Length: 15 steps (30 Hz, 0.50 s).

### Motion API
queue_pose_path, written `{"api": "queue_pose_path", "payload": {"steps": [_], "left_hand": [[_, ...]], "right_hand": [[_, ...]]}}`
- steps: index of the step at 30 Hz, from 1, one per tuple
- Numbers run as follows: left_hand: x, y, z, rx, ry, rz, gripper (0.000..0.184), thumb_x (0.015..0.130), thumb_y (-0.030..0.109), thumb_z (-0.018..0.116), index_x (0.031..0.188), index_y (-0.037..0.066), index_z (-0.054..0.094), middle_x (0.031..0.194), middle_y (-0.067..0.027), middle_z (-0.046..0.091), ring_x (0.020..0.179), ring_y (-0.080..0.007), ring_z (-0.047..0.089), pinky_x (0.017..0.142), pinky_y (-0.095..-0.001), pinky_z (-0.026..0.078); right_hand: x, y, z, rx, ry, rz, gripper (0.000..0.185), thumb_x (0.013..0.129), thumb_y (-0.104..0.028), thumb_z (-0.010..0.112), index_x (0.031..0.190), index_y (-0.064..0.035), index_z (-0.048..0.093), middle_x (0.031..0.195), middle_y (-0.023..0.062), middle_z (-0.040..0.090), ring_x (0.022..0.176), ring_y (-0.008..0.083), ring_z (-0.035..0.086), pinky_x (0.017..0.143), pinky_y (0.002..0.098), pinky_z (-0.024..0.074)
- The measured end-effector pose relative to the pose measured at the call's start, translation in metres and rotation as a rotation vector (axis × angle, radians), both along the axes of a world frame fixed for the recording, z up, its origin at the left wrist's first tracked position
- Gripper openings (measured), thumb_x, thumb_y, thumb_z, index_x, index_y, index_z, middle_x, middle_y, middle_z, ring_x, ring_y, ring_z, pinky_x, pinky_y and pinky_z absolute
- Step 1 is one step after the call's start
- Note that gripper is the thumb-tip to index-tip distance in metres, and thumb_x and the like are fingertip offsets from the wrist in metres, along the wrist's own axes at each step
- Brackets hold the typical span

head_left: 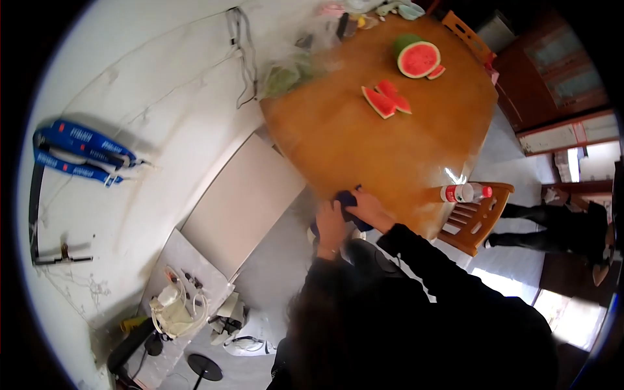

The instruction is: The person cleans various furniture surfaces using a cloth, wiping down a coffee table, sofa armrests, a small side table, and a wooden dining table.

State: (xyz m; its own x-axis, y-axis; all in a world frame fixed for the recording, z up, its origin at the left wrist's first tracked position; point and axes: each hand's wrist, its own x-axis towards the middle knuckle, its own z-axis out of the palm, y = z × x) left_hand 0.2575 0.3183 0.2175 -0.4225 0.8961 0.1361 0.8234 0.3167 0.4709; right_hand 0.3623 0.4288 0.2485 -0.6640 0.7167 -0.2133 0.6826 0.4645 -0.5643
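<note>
A dark blue cloth [346,200] lies bunched at the near edge of the wooden table [377,153]. My left hand [331,224] is closed on its left side, and my right hand [369,209] grips it from the right; the two hands are close together. Farther up the table lie several red watermelon slices [387,100]. Beyond them sits a cut watermelon [418,58], its red face toward me, with a small slice beside it.
Bottles [466,192] are near the table's right edge by a wooden chair [473,224]. Plastic bags [292,73] lie at the far left edge. A person [559,224] stands at the right. A cardboard-coloured panel [244,201] and a cluttered side table [179,292] are at the left.
</note>
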Motion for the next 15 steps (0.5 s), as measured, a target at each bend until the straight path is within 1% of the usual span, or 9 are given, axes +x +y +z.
{"api": "queue_pose_path", "payload": {"steps": [1, 3, 4, 6, 9, 10, 12, 15], "left_hand": [[-0.010, -0.003, -0.006, 0.005, 0.000, 0.028, 0.024, 0.076, 0.010, 0.059, 0.099, 0.007, 0.054, 0.093, -0.0125, 0.053, 0.092, -0.0321, 0.053, 0.074, -0.0406, 0.046], [-0.021, -0.009, -0.014, 0.014, -0.016, 0.013, 0.027, 0.075, 0.009, 0.059, 0.101, 0.007, 0.053, 0.095, -0.0133, 0.053, 0.092, -0.0325, 0.053, 0.075, -0.0408, 0.046], [-0.023, -0.010, -0.016, 0.025, -0.024, 0.044, 0.027, 0.075, 0.009, 0.059, 0.101, 0.007, 0.053, 0.095, -0.0133, 0.053, 0.092, -0.0325, 0.053, 0.075, -0.0408, 0.046], [-0.019, -0.009, -0.018, 0.046, -0.040, 0.037, 0.029, 0.074, 0.009, 0.059, 0.103, 0.006, 0.052, 0.096, -0.0141, 0.053, 0.092, -0.0328, 0.053, 0.075, -0.0411, 0.046], [-0.010, -0.013, -0.023, 0.048, -0.075, 0.129, 0.029, 0.075, 0.008, 0.059, 0.103, 0.006, 0.051, 0.096, -0.0141, 0.053, 0.092, -0.0330, 0.053, 0.076, -0.0414, 0.045], [-0.006, -0.015, -0.023, 0.053, -0.080, 0.150, 0.029, 0.075, 0.008, 0.059, 0.103, 0.006, 0.051, 0.096, -0.0141, 0.053, 0.092, -0.0330, 0.053, 0.076, -0.0414, 0.045], [0.004, -0.019, -0.024, 0.079, -0.117, 0.219, 0.027, 0.075, 0.009, 0.059, 0.101, 0.006, 0.051, 0.096, -0.0141, 0.053, 0.092, -0.0335, 0.053, 0.075, -0.0418, 0.046], [0.012, -0.018, -0.021, 0.060, -0.118, 0.281, 0.027, 0.076, 0.009, 0.060, 0.101, 0.006, 0.051, 0.097, -0.0142, 0.053, 0.092, -0.0336, 0.053, 0.072, -0.0416, 0.047]], "right_hand": [[-0.017, -0.002, 0.000, 0.005, 0.000, 0.028, 0.051, 0.069, -0.032, 0.074, 0.109, -0.0034, 0.060, 0.107, 0.0221, 0.060, 0.097, 0.0417, 0.058, 0.081, 0.0462, 0.0498], [-0.040, -0.006, 0.004, 0.083, -0.131, 0.023, 0.050, 0.069, -0.032, 0.074, 0.109, -0.0037, 0.060, 0.105, 0.0215, 0.060, 0.097, 0.0405, 0.058, 0.081, 0.0456, 0.0495], [-0.041, -0.006, 0.004, 0.096, -0.138, 0.053, 0.050, 0.069, -0.032, 0.074, 0.109, -0.0037, 0.060, 0.105, 0.0215, 0.060, 0.097, 0.0405, 0.058, 0.081, 0.0456, 0.0495], [-0.035, -0.008, 0.004, 0.119, -0.068, 0.047, 0.050, 0.070, -0.032, 0.073, 0.109, -0.0042, 0.060, 0.106, 0.0209, 0.060, 0.099, 0.0399, 0.058, 0.083, 0.0453, 0.0490], [-0.029, -0.012, -0.004, 0.216, -0.087, 0.083, 0.050, 0.071, -0.033, 0.073, 0.111, -0.0046, 0.060, 0.109, 0.0199, 0.060, 0.101, 0.0392, 0.058, 0.084, 0.0450, 0.0484], [-0.030, -0.010, -0.005, 0.222, -0.090, 0.104, 0.050, 0.071, -0.033, 0.073, 0.111, -0.0046, 0.060, 0.109, 0.0199, 0.060, 0.101, 0.0392, 0.058, 0.084, 0.0450, 0.0484], [-0.031, -0.005, -0.008, 0.117, -0.184, 0.108, 0.052, 0.072, -0.033, 0.073, 0.114, -0.0043, 0.059, 0.112, 0.0194, 0.059, 0.103, 0.0389, 0.057, 0.085, 0.0446, 0.0483], [-0.028, -0.005, -0.009, 0.140, -0.163, 0.126, 0.054, 0.073, -0.033, 0.073, 0.115, -0.0039, 0.058, 0.112, 0.0194, 0.059, 0.104, 0.0387, 0.057, 0.084, 0.0447, 0.0482]]}}
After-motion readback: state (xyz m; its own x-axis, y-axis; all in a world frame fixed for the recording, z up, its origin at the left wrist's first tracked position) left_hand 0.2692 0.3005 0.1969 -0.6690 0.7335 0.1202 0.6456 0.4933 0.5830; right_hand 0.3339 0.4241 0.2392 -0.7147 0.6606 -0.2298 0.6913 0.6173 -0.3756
